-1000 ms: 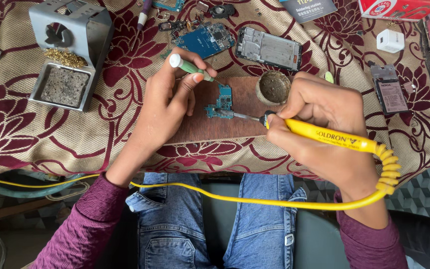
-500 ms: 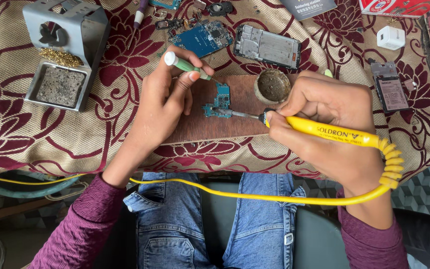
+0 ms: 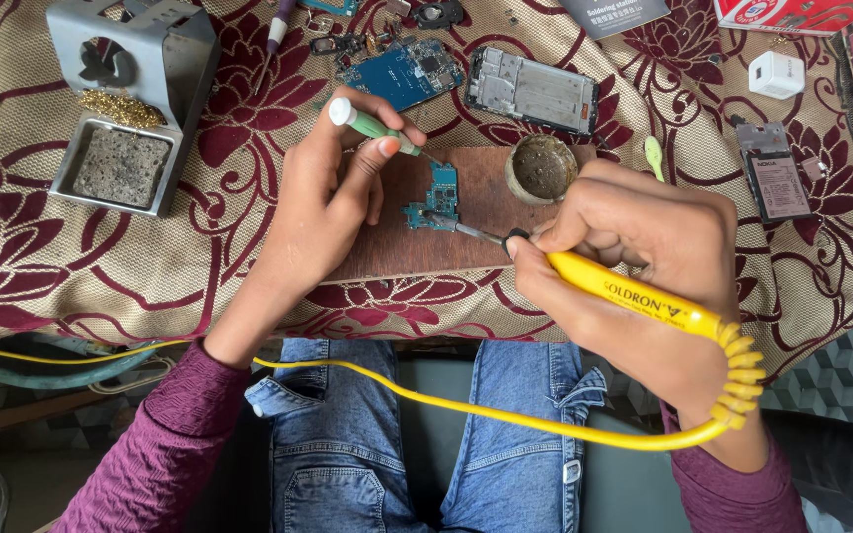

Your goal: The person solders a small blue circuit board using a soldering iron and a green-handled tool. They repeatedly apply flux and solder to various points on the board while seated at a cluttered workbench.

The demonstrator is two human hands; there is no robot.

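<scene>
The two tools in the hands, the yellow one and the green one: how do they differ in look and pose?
The soldering iron in the right hand is yellow, thick, and trails a coiled yellow cord; the green tool in the left hand is slim, white-capped and cordless. The soldering iron's metal tip touches the small blue circuit board from the right; the green tool slants in from above left. Both point at that board on the wooden block.
</scene>
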